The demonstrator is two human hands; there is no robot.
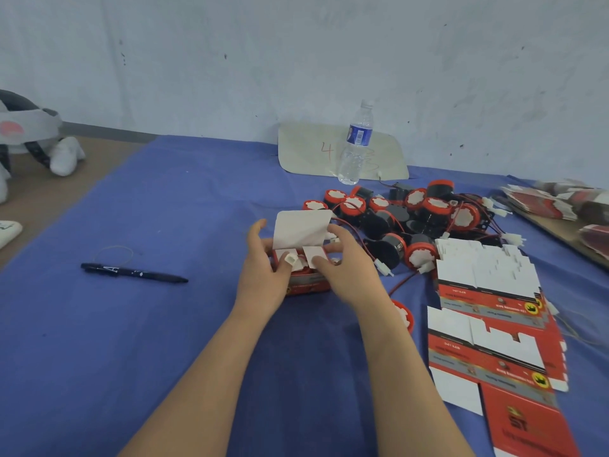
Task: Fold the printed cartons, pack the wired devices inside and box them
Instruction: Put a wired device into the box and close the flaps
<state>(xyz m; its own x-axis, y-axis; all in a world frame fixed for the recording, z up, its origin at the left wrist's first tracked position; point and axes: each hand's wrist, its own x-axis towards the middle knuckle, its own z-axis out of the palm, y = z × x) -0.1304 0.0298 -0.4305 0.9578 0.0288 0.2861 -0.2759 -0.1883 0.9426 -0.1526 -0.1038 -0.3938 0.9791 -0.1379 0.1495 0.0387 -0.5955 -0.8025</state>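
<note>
I see both hands meeting at the centre of the frame on a red carton [308,282]. The left hand [263,272] wraps round its left end, thumb pressed on one small white side flap. The right hand [344,270] curls round the right end, thumb on the other flap. The white lid flap [301,230] stands upright behind them. Just right of the carton lies the pile of red-and-black devices [415,212], with wires trailing near the right wrist. Flat cartons [487,291] crowd the lower right edge. Blue cloth [197,209] spreads wide to the left, where a pen [131,272] lies.
</note>
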